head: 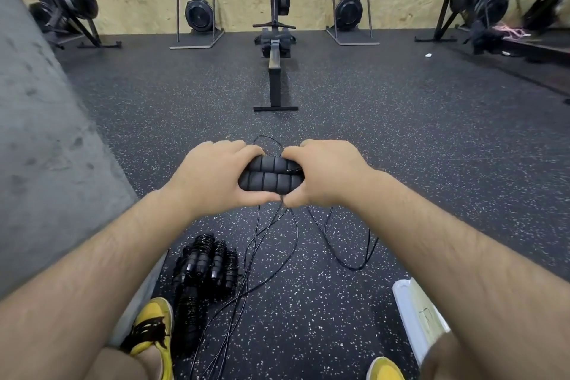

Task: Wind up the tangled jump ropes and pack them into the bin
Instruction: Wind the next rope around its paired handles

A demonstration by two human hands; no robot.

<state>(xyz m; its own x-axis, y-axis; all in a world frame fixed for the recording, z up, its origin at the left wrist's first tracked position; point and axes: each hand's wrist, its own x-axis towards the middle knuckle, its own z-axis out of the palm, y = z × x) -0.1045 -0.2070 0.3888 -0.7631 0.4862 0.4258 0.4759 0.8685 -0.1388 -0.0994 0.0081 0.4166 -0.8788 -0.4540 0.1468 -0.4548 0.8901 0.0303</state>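
jump rope handles (271, 177), bundled ropes (206, 265) beside yellow shoe (152, 327)

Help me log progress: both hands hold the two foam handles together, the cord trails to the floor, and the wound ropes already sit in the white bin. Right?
Not quite: the head view shows the wound ropes on the floor by the left yellow shoe, apart from the white bin. The left hand and right hand do hold the foam handles together, cord trailing down.
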